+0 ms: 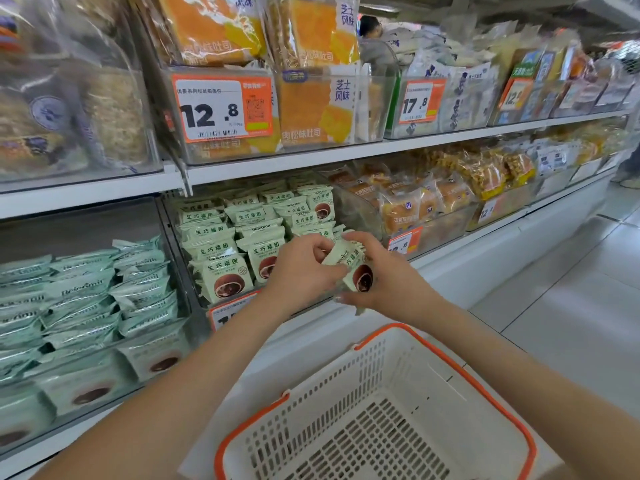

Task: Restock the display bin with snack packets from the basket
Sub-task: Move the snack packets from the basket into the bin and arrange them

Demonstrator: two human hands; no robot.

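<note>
Both my hands hold pale green snack packets (351,266) with a brown round picture, just in front of the clear display bin (204,299) on the lower shelf. My left hand (301,268) pinches the packets from the left. My right hand (384,275) curls round them from the right and below. The bin holds several rows of the same green packets (239,244), standing upright. Below my arms sits the white perforated basket (388,375) with an orange rim; no packets show inside it.
A bin of teal packets (79,306) stands to the left, bread packs in bins (426,202) to the right. The upper shelf carries toast packs and orange price tags (221,109). White floor tiles (571,289) lie on the right.
</note>
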